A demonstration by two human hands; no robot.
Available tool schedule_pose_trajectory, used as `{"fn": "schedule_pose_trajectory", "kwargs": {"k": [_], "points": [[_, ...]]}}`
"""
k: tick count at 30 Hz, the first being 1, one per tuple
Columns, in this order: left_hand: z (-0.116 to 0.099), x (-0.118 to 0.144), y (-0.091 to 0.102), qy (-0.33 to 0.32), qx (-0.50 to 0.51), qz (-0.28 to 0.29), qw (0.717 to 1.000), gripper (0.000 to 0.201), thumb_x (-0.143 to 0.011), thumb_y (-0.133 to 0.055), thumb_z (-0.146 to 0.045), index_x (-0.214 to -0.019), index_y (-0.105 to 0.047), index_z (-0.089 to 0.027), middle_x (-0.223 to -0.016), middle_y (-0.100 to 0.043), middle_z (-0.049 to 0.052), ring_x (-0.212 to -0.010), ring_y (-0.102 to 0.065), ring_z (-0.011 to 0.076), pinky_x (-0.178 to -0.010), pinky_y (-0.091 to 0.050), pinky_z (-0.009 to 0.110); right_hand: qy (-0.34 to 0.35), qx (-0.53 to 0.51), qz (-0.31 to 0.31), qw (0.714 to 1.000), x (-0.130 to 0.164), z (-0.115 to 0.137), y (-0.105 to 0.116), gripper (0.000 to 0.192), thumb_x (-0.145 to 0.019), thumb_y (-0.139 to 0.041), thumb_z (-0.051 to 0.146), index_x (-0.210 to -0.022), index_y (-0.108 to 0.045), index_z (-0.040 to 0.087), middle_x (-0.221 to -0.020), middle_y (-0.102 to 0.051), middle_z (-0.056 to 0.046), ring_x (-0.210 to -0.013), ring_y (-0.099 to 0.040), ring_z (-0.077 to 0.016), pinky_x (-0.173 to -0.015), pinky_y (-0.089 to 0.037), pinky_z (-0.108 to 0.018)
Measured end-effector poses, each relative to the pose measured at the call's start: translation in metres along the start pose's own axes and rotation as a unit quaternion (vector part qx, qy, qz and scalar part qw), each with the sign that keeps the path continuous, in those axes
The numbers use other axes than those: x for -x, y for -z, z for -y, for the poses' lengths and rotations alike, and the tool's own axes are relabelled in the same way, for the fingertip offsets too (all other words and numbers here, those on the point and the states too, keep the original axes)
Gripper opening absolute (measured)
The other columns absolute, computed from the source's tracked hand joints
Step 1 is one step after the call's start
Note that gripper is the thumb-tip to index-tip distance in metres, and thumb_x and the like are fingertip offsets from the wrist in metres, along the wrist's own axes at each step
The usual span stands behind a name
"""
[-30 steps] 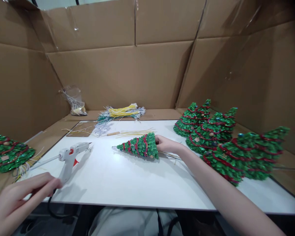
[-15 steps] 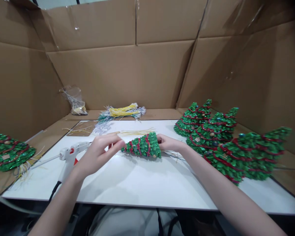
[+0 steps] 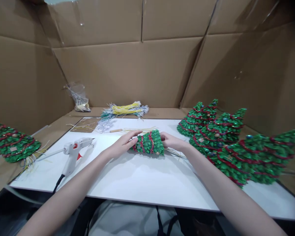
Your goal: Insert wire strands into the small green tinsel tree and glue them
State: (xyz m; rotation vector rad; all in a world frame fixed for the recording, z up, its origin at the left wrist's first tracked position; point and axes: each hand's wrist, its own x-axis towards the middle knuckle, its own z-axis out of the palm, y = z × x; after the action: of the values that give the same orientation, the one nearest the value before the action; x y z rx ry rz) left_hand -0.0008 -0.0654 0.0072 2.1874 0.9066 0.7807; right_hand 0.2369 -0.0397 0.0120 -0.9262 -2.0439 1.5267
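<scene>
A small green Christmas tree [image 3: 149, 143] with red garland lies on its side, tip to the left, above the white board [image 3: 137, 180]. My left hand [image 3: 124, 144] is closed round its tip, which the fingers hide. At the wide base, my right hand [image 3: 170, 141] grips the tree's edge, its fingertips partly hidden behind it. Thin wires [image 3: 174, 153] trail out from the base beneath my right wrist. To the left of my left forearm lies a white glue gun [image 3: 73, 154] with a red trigger, its nozzle pointing right.
Several decorated trees [image 3: 216, 134] stand on the right, and another tree [image 3: 13, 142] sits at the far left. Bundled yellow and white wires [image 3: 126, 109] lie at the back beside a clear plastic bag [image 3: 80, 98]. Cardboard walls [image 3: 118, 72] enclose the board.
My left hand has moved right along the tree from beside its tip and now covers the tip. My right hand stays at the base. The view has shifted slightly.
</scene>
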Motion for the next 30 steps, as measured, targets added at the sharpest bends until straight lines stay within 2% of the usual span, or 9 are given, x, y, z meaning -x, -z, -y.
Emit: {"fn": "schedule_pose_trajectory", "kwargs": {"k": [5, 13, 22, 30], "points": [[0.0, 0.001, -0.005, -0.008, 0.045, 0.012, 0.999, 0.045, -0.093, -0.033, -0.044, -0.132, -0.042, -0.024, -0.138, -0.044, 0.004, -0.124, -0.041, 0.0213, -0.105, -0.031, 0.033, 0.005, 0.007, 0.0, 1.0, -0.002, -0.004, 0.001, 0.025, -0.06, -0.053, 0.016, -0.081, -0.068, 0.011, -0.079, -0.07, -0.003, -0.076, -0.061, -0.0184, -0.067, -0.048, -0.026], [0.003, 0.003, -0.008, -0.011, -0.012, -0.006, 1.0, 0.047, -0.093, -0.029, -0.045, -0.134, -0.039, -0.024, -0.137, -0.045, 0.004, -0.125, -0.041, 0.0211, -0.106, -0.031, 0.034, 0.015, 0.008, -0.002, 1.0, -0.002, -0.005, 0.0, 0.018, -0.062, -0.056, 0.018, -0.075, -0.067, 0.012, -0.07, -0.068, -0.002, -0.069, -0.061, -0.0173, -0.066, -0.049, -0.028], [0.001, 0.003, -0.01, -0.01, -0.03, -0.015, 0.999, 0.046, -0.094, -0.027, -0.045, -0.133, -0.04, -0.025, -0.135, -0.047, 0.004, -0.123, -0.043, 0.0212, -0.104, -0.033, 0.034, 0.032, 0.006, 0.0, 0.999, -0.006, -0.015, 0.002, 0.024, -0.063, -0.062, 0.019, -0.084, -0.068, 0.011, -0.082, -0.071, -0.004, -0.077, -0.063, -0.0193, -0.071, -0.05, -0.029], [0.001, 0.003, -0.013, -0.001, -0.034, -0.031, 0.999, 0.045, -0.094, -0.025, -0.044, -0.13, -0.043, -0.024, -0.132, -0.049, 0.005, -0.12, -0.046, 0.0204, -0.101, -0.035, 0.034, 0.032, 0.004, -0.004, 0.999, -0.003, -0.009, -0.001, 0.011, -0.06, -0.063, 0.018, -0.068, -0.066, 0.012, -0.068, -0.068, -0.002, -0.071, -0.061, -0.0181, -0.067, -0.05, -0.028]]}}
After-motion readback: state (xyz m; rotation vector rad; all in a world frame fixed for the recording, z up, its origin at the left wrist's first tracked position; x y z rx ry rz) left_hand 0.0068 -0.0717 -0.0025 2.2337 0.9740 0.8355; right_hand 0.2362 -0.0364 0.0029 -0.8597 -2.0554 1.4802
